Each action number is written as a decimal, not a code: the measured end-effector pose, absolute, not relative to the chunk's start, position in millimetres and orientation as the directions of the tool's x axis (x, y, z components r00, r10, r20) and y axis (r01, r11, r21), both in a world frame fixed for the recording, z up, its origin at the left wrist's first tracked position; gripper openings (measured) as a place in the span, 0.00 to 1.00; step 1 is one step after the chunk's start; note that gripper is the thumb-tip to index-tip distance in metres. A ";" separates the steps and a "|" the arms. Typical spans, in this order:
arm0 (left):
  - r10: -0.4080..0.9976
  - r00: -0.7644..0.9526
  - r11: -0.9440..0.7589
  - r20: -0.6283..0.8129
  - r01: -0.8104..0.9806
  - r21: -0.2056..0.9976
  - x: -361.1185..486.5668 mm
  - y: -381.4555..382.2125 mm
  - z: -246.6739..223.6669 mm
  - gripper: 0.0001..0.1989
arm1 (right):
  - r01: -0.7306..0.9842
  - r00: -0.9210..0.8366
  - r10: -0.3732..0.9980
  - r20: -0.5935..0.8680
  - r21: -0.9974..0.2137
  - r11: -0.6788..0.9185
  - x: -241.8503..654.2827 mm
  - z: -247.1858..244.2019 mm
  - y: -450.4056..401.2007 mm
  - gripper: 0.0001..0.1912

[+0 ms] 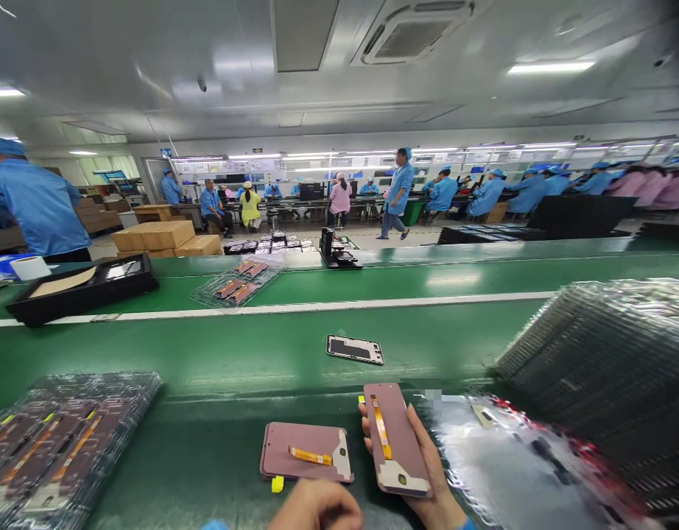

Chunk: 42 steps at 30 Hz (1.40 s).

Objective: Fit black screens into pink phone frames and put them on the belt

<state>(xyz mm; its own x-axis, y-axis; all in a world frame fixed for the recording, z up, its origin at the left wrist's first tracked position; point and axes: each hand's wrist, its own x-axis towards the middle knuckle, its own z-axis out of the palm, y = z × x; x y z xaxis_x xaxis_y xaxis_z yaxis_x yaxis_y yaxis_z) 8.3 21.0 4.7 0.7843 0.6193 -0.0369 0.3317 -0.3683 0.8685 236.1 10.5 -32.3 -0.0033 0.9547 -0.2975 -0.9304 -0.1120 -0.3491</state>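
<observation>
My right hand (pixel 431 478) holds a phone display panel (pixel 398 442) upright by its edge, with the pinkish back and an orange flex cable facing me. My left hand (pixel 317 508) is curled at the bottom edge of the view, just below a second pink-backed panel (pixel 306 453) lying flat on the green belt. Its fingers are partly cut off. A small yellow tab (pixel 277 483) lies next to that panel. A third panel (pixel 355 350) with a dark back lies further out on the belt.
Stacked clear trays of panels (pixel 57 442) stand to my left, and a taller dark stack (pixel 610 368) stands to my right beside shiny plastic film (pixel 516 464). A black tray (pixel 79 288) sits across the green conveyor (pixel 262 346). Co-workers in blue coats (pixel 35 199) move beyond it.
</observation>
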 end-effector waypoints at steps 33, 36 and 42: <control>0.976 0.012 -0.219 0.218 0.087 0.972 -40.5 183.6 42.1 0.39 | -0.916 -0.004 0.963 -0.269 -0.386 -0.112 227.0 -25.5 18.1 0.30; 0.995 0.081 -0.046 0.062 -0.190 0.981 -64.1 129.0 47.0 0.43 | -0.889 0.095 0.969 -0.227 -0.458 -0.020 222.4 -19.2 9.4 0.25; 0.956 0.287 0.196 -0.057 -0.486 0.852 -70.5 29.9 38.7 0.40 | -0.599 0.238 0.969 -0.065 -0.795 0.094 213.9 11.3 -19.8 0.30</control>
